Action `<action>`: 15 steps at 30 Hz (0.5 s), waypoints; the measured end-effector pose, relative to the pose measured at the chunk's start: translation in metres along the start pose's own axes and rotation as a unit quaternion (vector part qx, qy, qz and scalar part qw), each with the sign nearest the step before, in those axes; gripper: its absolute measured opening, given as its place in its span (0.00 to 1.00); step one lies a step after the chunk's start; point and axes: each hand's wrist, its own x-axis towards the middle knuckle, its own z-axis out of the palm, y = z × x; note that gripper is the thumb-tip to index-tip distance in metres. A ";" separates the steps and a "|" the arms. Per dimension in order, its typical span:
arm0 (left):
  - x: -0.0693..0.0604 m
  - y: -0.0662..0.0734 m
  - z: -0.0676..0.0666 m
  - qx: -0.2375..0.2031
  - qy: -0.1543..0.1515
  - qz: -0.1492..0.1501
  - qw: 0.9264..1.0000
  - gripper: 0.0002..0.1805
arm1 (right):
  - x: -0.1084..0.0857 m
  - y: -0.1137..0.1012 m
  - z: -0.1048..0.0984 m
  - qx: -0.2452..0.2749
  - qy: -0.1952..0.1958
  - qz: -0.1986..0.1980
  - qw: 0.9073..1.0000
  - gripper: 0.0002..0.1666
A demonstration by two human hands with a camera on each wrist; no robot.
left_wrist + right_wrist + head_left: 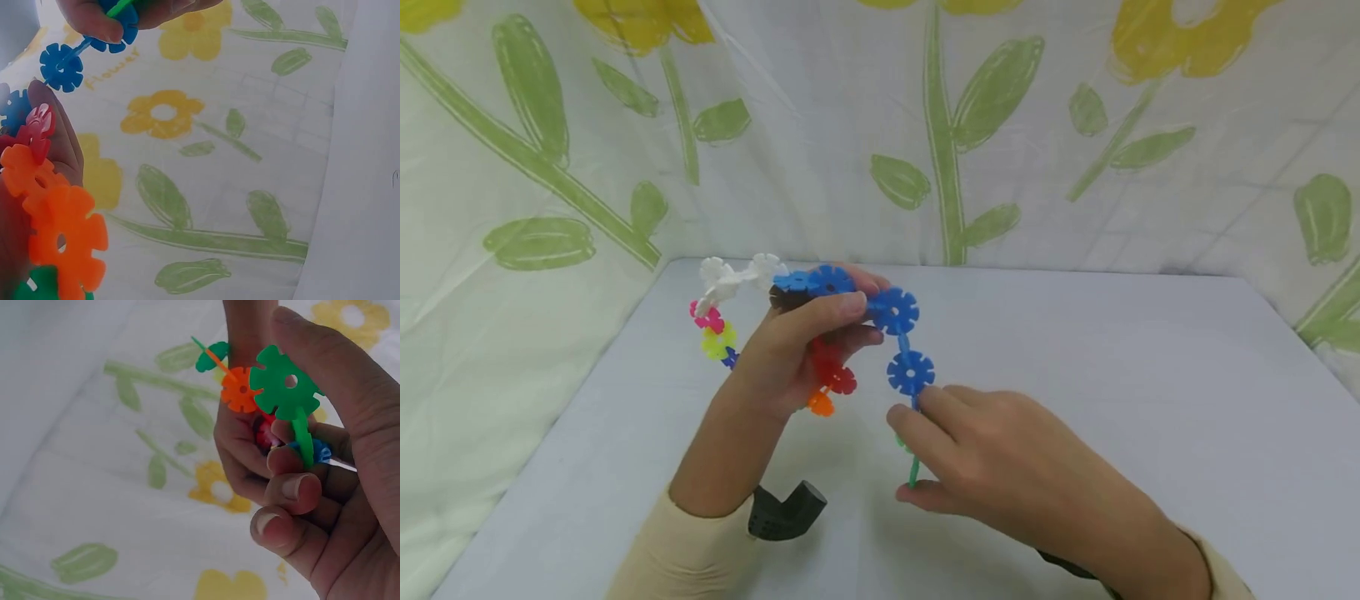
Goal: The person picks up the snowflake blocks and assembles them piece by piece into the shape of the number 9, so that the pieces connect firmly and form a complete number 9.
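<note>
A chain of interlocking plastic snowflake discs hangs between both hands above the table. My left hand (782, 354) grips it at the blue discs, thumb on top. Beyond that hand loop white discs (721, 282), a pink disc and a yellow disc (718, 340). Below its palm dangle red discs (835, 377) and an orange disc (70, 240). From the left fingers a blue disc (911, 372) hangs toward my right hand (1000, 450). That hand holds the chain's green end, its fingers curled at the green disc (284, 384). Some links are hidden by the fingers.
A white-covered table (1112, 358) lies under the hands. Behind it hangs a pale curtain (820, 167) printed with yellow flowers and green leaves. A black wrist mount (788, 512) juts out beside the left sleeve.
</note>
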 end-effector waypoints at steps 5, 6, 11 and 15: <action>0.000 0.001 -0.001 0.005 0.004 -0.003 1.000 0.14 | 0.000 -0.001 0.001 0.004 -0.001 -0.001 1.000 0.34; 0.000 0.001 -0.001 0.008 0.003 -0.007 1.000 0.14 | 0.000 -0.001 0.001 0.003 -0.004 -0.001 1.000 0.34; 0.000 0.001 -0.004 0.051 0.001 -0.034 0.998 0.17 | -0.003 -0.001 0.002 -0.003 -0.038 -0.002 0.999 0.35; 0.001 0.001 -0.005 0.064 -0.010 -0.048 0.997 0.22 | -0.002 0.002 0.006 -0.005 -0.016 -0.027 0.999 0.29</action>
